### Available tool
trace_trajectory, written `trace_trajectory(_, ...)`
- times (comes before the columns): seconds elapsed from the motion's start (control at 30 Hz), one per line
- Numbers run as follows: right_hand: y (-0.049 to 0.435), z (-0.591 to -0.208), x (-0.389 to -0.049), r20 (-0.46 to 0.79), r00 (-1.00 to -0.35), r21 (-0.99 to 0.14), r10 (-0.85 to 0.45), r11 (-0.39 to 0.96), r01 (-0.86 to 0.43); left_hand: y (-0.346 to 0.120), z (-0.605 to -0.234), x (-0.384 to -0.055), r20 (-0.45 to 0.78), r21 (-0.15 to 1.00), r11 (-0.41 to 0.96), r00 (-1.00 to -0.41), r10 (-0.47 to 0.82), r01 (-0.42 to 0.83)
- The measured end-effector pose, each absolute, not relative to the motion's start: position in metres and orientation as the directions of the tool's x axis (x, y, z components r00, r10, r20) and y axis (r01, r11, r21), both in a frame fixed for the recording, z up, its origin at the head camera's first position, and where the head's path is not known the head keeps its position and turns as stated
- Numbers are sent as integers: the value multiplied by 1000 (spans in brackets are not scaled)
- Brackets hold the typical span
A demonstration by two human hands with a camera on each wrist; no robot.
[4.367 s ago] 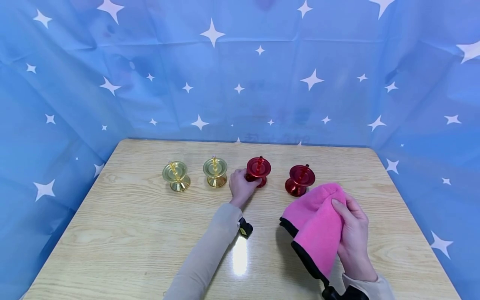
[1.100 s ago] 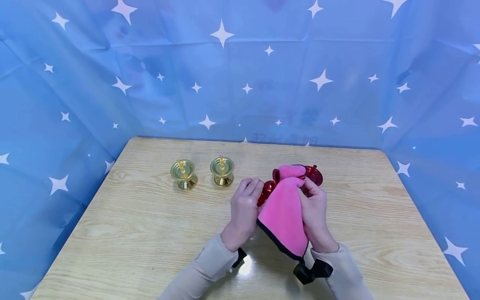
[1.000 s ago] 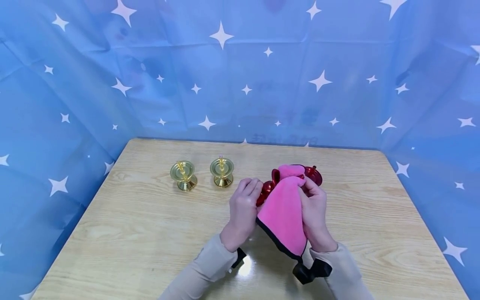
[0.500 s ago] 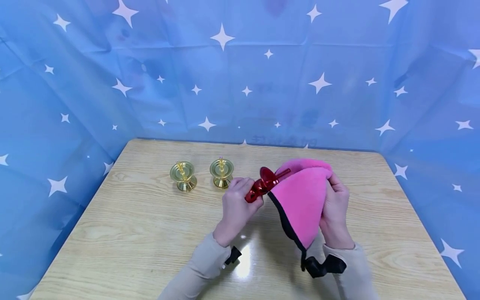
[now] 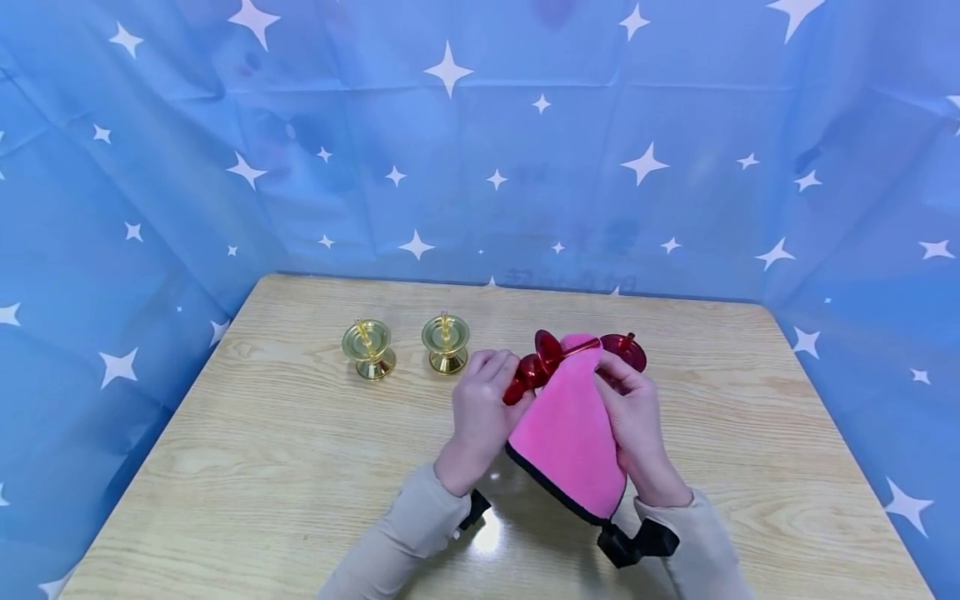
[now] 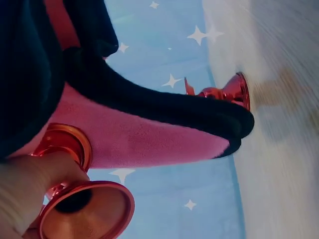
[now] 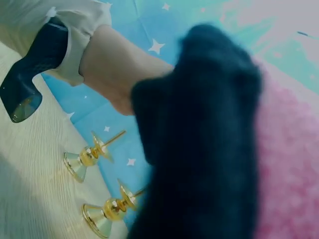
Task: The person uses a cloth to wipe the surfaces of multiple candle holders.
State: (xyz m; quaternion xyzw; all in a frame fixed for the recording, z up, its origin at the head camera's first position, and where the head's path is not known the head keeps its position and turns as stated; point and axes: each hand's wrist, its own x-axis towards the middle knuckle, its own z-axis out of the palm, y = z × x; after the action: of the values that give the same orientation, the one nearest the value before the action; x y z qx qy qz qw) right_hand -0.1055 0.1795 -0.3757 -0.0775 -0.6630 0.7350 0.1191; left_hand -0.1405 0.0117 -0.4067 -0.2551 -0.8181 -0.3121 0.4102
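In the head view my left hand (image 5: 480,417) grips a red metal candle holder (image 5: 531,371) by its base, tilted with dish and spike pointing right. My right hand (image 5: 633,417) pinches a pink cloth (image 5: 573,433) with black edging at the spike's tip. The left wrist view shows the holder's hollow base (image 6: 92,209) beside the cloth (image 6: 129,134). A second red candle holder (image 5: 630,354) stands behind my right hand, partly hidden. Cloth (image 7: 294,164) and its blurred black edging block much of the right wrist view, hiding the right fingers.
Two gold candle holders, one at far left (image 5: 376,365) and one nearer my left hand (image 5: 447,360), stand upright on the wooden table (image 5: 300,467). A blue curtain (image 5: 480,133) with white stars surrounds the table's back and sides.
Since the oldest frame, my left hand has lifted the red candle holder off the table and the cloth has come to it. Half a second ago the cloth was farther right; it has moved back left.
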Motion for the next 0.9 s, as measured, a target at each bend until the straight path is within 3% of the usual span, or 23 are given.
trace_trajectory(0.23, 177, -375, -107, 117, -931, -965, 347, -180, -189, 16, -404, -136, 849, 218, 710, -488, 200, 670)
trace_trajectory(0.47, 179, -370, -109, 202, -878, -926, 433, -208, -316, 13, -399, -139, 839, 286, 665, -515, 174, 690)
trace_trajectory(0.6, 187, -366, -110, 260, -847, -925, 464, -133, -357, 8, -397, -140, 817, 352, 618, -553, 164, 703)
trace_trajectory(0.73, 199, -368, -112, 345, -805, -904, 483, -61, -424, 4, -398, -141, 757, 493, 503, -635, 154, 710)
trace_trajectory(0.9, 205, -377, -115, 576, -737, -814, 353, 168, -556, 3, -400, -140, 711, 603, 371, -687, 151, 706)
